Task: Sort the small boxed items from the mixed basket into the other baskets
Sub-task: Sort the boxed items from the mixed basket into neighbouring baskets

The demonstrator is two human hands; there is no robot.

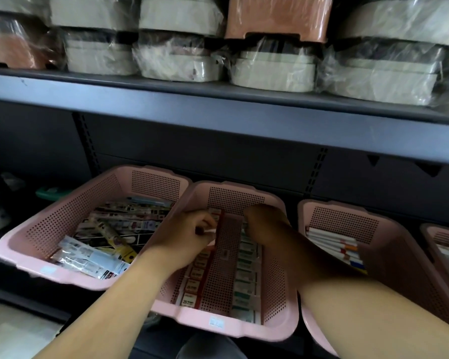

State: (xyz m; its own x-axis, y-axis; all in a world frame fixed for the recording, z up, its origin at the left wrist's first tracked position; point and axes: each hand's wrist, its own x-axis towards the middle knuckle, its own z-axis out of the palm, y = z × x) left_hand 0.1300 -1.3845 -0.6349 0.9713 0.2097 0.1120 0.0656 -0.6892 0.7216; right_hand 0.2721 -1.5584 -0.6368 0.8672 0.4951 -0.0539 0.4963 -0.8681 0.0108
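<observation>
Three pink perforated baskets stand side by side on a low shelf. The middle basket [226, 325] holds a row of small red-and-white boxes [192, 286] along its left side and a row of green-and-white boxes [246, 278] along its right. My left hand [189, 237] reaches into that basket's far left part, fingers curled, pinching a small white-and-red item [209, 230]. My right hand [265, 221] is over the far right part of the same basket, fingers bent down and blurred; what they hold is hidden. The left basket [36, 263] contains mixed packets and boxes.
The right basket [347, 218] holds white boxes with coloured ends. A fourth pink basket [441, 239] shows at the far right edge. A dark shelf edge [218, 117] overhangs the baskets, carrying plastic-wrapped beige and pink tubs [272, 73].
</observation>
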